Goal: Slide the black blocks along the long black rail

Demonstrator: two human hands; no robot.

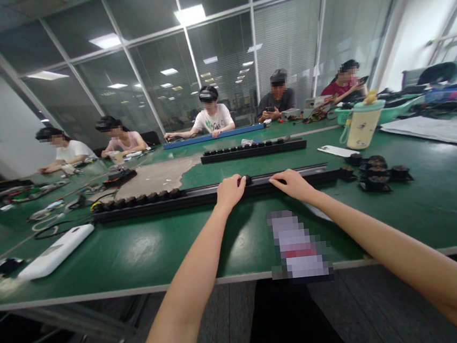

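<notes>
A long black rail (198, 194) lies across the green table (139, 255) in front of me. Several black round parts (134, 200) sit in a row along its left half. My left hand (229, 191) rests on the rail near its middle, fingers curled over a black round part (247, 180). My right hand (294, 183) lies on the rail just to the right, fingers pressed down on its top edge. A heap of loose black round parts (376, 173) lies past the rail's right end.
A second black rail (253, 150) with round parts lies farther back. A white flat case (56, 253) lies at the left, a phone (337, 151) and a cream bottle (363, 123) at the right. Several people sit along the far and left sides.
</notes>
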